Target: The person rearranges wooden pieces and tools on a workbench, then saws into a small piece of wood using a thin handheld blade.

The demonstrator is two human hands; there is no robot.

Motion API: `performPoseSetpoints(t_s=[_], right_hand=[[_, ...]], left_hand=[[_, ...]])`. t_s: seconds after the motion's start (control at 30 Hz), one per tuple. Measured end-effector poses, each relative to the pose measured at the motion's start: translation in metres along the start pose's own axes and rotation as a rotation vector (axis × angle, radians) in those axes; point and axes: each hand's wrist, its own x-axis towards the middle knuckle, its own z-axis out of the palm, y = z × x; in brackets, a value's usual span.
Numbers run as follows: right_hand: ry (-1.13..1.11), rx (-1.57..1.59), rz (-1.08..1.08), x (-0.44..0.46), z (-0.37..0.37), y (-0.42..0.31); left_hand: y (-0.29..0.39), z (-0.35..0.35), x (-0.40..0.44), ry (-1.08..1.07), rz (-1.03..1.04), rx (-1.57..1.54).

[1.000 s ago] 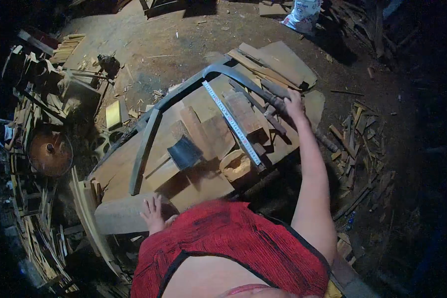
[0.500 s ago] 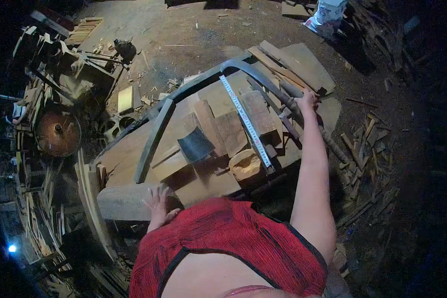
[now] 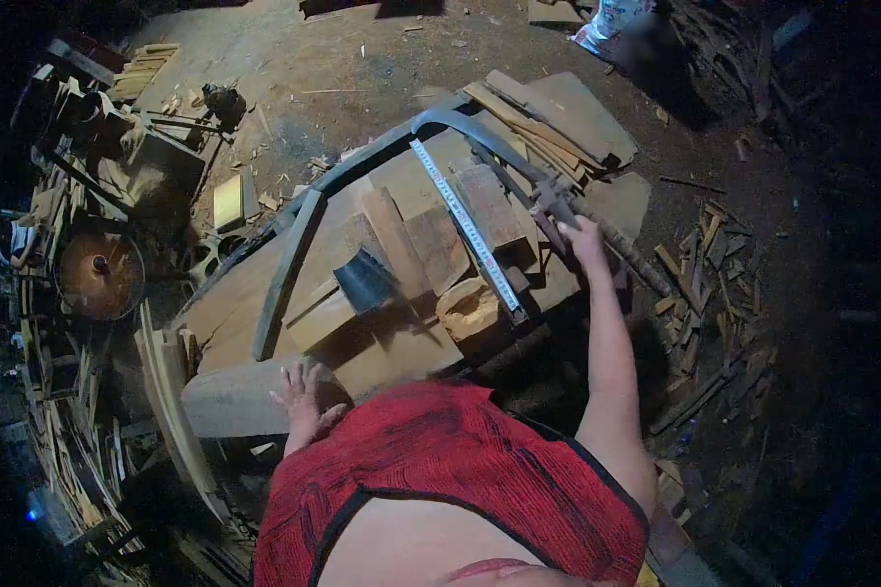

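Observation:
My left hand (image 3: 305, 396) lies with its fingers spread on a thick, pale wooden block (image 3: 230, 396) at the near left of the workbench. On the right, my right hand (image 3: 581, 240) is closed by the near end of a dark, thick-ended piece (image 3: 555, 203); what exactly its fingers grip is hard to make out. A white measuring tape (image 3: 465, 223) stretches across the wood in the middle. Beyond it a curved grey wooden piece (image 3: 470, 124) bends toward my right hand. A curved black sheet (image 3: 365, 281) rests among several wooden blocks (image 3: 433, 247).
A long round pole (image 3: 641, 264) extends to the right of my right hand. Scrap wood (image 3: 710, 259) is heaped on the ground at right. A round rusty disc (image 3: 100, 269) stands at left near thin wood strips (image 3: 171, 411). A white sack (image 3: 612, 24) stands at the back.
My right hand has drawn back toward my body along the bench's right side. My left hand stays on the block. The whole view has shifted slightly.

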Motion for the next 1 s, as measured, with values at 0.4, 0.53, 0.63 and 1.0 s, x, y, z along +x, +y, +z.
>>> performPoseSetpoints(t_s=[0.4,0.53,0.63,1.0], right_hand=[[0.273,-1.030,-0.292,-0.021,0.005,0.005],[0.320,-0.635,-0.561,-0.009,-0.008,-0.019],[0.386,-0.623,-0.397,0.015,-0.019,-0.041],[0.386,-0.834,-0.613,0.017,0.014,-0.039]], left_hand=[[-0.008,0.007,0.000,-0.004,0.001,-0.012],[-0.006,0.005,0.001,-0.024,-0.023,-0.011],[-0.005,0.004,0.000,-0.021,-0.018,-0.031],[0.004,-0.008,0.000,-0.049,-0.044,-0.048]])
